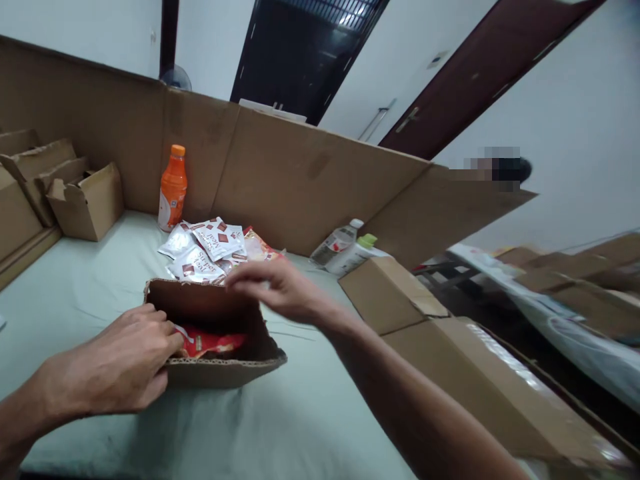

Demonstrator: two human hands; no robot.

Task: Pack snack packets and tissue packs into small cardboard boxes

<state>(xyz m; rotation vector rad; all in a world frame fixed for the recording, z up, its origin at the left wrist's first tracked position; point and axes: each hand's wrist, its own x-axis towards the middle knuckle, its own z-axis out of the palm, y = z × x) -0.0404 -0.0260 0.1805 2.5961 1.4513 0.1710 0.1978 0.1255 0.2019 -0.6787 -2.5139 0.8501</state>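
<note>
A small open cardboard box [220, 370] sits on the pale green table in front of me, with a red packet [210, 342] lying inside it. My left hand [123, 363] grips the box's near left edge, fingers curled over the rim. My right hand [277, 287] hovers over the box's far rim, fingers bent downward and a little apart, nothing visible in them. Just behind the box lies a pile of white and red sachets [210, 248].
An orange bottle [173, 189] stands by the tall cardboard wall [280, 180]. Two bottles [345, 248] lie on their sides at the back right. Folded cardboard boxes [85, 200] are stacked at the left; flat cartons [450, 353] lie along the right edge.
</note>
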